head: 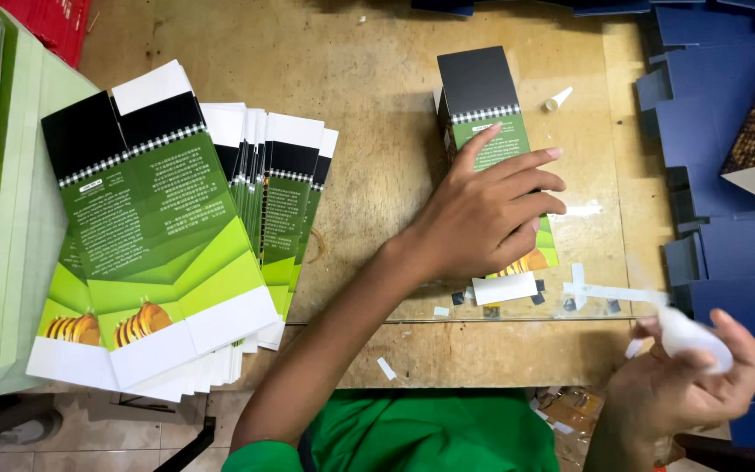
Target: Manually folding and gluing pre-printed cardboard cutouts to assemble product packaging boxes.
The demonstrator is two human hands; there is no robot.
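My left hand (482,214) lies flat on a folded green, black and white carton (480,96) on the wooden table (369,166), fingers spread, pressing it down. A white flap of the carton (505,288) shows below my palm. My right hand (688,380) is off the table's near right corner, closed around a small white glue bottle (690,336) whose nozzle points up and left. A fanned stack of flat cartons of the same print (163,236) lies at the left.
A small white cap (558,99) lies on the table right of the carton. Dark blue card pieces (727,131) crowd the right side. Pale green sheets (10,218) are stacked at the far left. White paper scraps and strips (605,291) lie near the front edge.
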